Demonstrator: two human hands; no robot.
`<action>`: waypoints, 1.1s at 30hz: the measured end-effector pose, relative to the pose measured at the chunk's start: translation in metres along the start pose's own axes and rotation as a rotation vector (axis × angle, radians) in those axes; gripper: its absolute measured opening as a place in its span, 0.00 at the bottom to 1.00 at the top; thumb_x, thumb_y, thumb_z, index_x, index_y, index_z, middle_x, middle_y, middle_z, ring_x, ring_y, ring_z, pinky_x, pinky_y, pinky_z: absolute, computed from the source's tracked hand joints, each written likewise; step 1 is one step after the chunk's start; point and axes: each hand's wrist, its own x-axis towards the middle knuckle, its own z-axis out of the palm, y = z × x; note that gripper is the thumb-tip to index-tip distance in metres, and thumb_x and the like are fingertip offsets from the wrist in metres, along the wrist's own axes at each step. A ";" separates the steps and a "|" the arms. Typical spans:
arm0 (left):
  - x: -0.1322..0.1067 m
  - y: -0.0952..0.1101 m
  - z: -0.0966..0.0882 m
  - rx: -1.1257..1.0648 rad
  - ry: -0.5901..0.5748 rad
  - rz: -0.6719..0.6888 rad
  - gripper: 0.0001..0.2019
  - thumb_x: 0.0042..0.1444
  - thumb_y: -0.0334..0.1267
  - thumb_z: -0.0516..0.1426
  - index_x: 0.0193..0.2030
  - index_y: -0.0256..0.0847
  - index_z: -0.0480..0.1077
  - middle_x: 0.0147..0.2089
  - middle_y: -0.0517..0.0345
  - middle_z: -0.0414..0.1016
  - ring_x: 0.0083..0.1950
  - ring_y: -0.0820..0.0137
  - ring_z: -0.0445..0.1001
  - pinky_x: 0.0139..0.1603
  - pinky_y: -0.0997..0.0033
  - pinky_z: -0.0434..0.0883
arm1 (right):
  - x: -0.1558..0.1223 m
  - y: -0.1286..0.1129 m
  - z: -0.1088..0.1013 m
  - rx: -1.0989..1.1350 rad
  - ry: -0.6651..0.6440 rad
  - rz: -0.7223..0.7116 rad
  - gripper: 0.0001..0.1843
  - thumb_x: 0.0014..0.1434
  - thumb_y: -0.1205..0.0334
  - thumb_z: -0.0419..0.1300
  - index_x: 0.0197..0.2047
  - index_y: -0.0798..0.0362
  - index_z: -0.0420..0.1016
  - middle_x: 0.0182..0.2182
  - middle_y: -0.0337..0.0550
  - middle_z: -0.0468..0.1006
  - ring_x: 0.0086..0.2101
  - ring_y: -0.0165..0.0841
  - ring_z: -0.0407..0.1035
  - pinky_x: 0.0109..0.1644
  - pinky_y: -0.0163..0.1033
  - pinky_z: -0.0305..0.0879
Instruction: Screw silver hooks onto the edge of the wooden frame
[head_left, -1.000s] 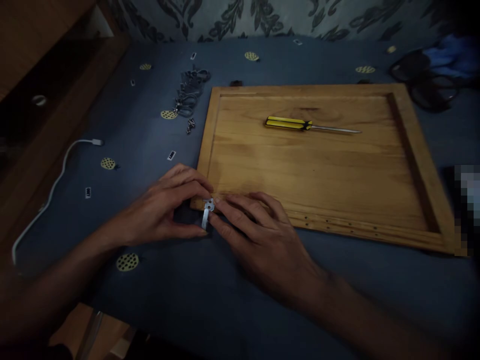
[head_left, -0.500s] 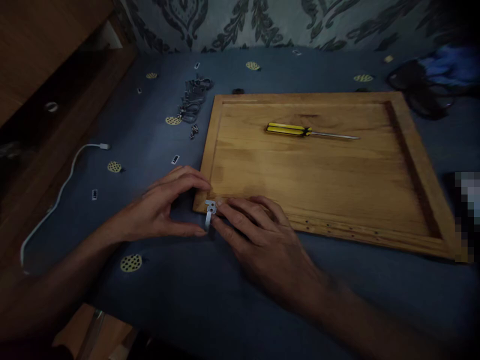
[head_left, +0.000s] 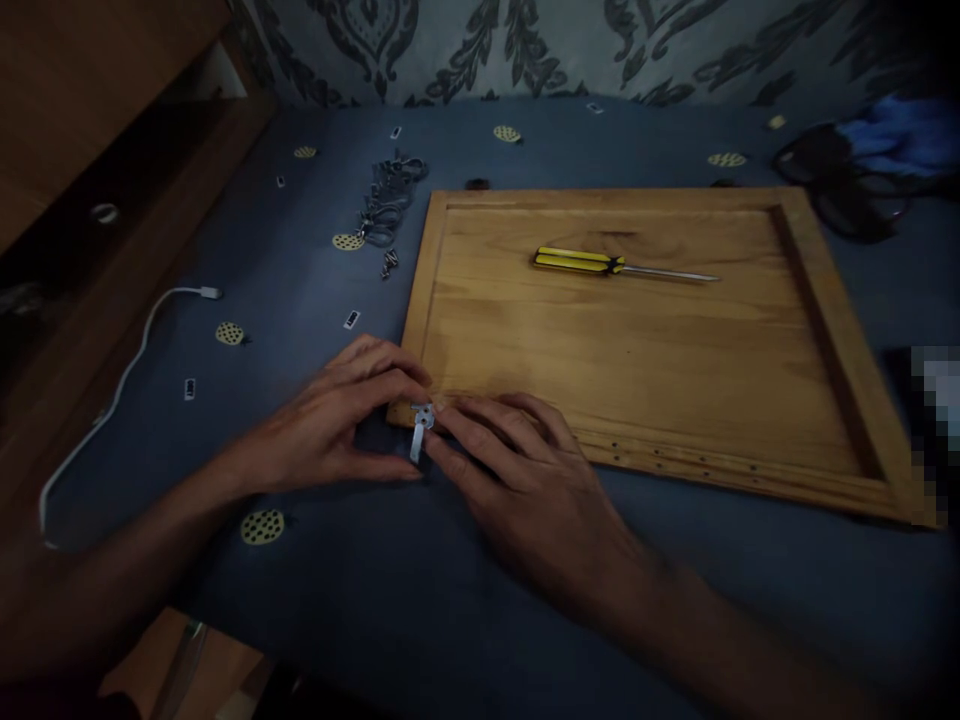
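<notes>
Cloth (head_left: 420, 610) in dark blue is covering the whole work surface, and a wooden panel (head_left: 637, 370) with a raised frame is lying flat on it, taking up most of the middle and right. Both hands are meeting at the panel's near left corner. The left hand (head_left: 330, 425), slightly blurred, is curling narrow, forefinger above and thumb below. The right hand (head_left: 525, 480) is lying low over the near edge of the panel with its fingers close together and is hiding part of that edge. A white cable (head_left: 127, 370) is trailing along the left edge of the cloth. A yellow-and-black screwdriver (head_left: 592, 262) is resting alone on the panel towards its far edge, well apart from both hands. A pile of metal hardware (head_left: 386, 195) is sitting on the cloth just beyond the panel's far left corner. Between the fingertips of the two hands a small metal bracket (head_left: 420, 428) is hanging over the panel's near left corner, pinched from both sides, its lower end pointing down at the cloth.
</notes>
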 end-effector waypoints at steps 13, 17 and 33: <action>0.001 0.001 0.001 0.003 0.026 0.017 0.18 0.63 0.48 0.65 0.53 0.42 0.70 0.58 0.49 0.73 0.58 0.61 0.70 0.59 0.59 0.71 | -0.002 0.002 0.000 0.038 0.009 -0.006 0.19 0.75 0.69 0.46 0.57 0.59 0.77 0.55 0.48 0.82 0.55 0.44 0.69 0.62 0.52 0.62; 0.001 0.001 0.000 -0.004 0.022 0.014 0.18 0.63 0.46 0.65 0.54 0.43 0.70 0.57 0.50 0.74 0.58 0.60 0.71 0.59 0.57 0.71 | -0.004 0.003 -0.001 0.063 0.022 -0.021 0.19 0.75 0.70 0.46 0.57 0.61 0.77 0.56 0.49 0.82 0.56 0.43 0.69 0.62 0.51 0.65; 0.001 0.003 -0.001 -0.006 0.004 -0.021 0.18 0.63 0.48 0.65 0.54 0.43 0.71 0.58 0.50 0.74 0.59 0.60 0.70 0.60 0.57 0.71 | -0.001 0.003 -0.004 0.056 0.049 -0.006 0.20 0.76 0.69 0.46 0.53 0.58 0.80 0.52 0.45 0.84 0.54 0.40 0.73 0.61 0.49 0.67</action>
